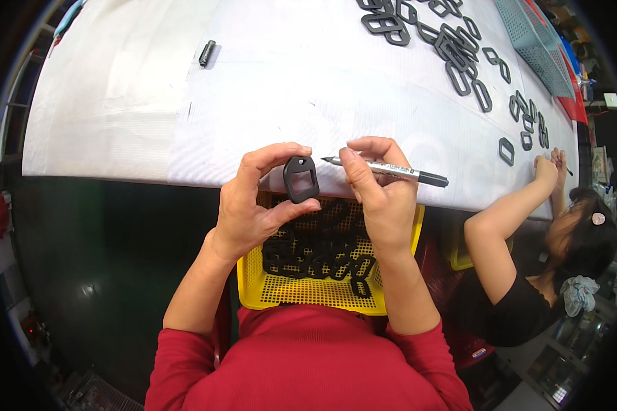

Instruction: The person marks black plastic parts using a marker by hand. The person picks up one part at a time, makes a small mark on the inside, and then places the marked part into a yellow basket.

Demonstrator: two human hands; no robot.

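Between the thumb and fingers of my left hand (250, 188) is a black ring-shaped part (289, 179), held upright. It has a large window and a small hole near its top. My right hand (384, 188) grips a silver-grey marker pen (397, 169) with a black end. The pen's dark tip points left toward the black part, a short gap apart from it. Below both hands sits a yellow perforated basket (274, 293) with many similar black parts (315, 257) in it, partly hidden by my hands.
A white-covered table (253, 89) spreads ahead. On it lie a black pen cap (207, 53) at the left and a scatter of black ring parts (452, 51) at the far right. A grey-blue plastic basket (538, 48) stands by the right edge. Another person (528, 274) works at my right.
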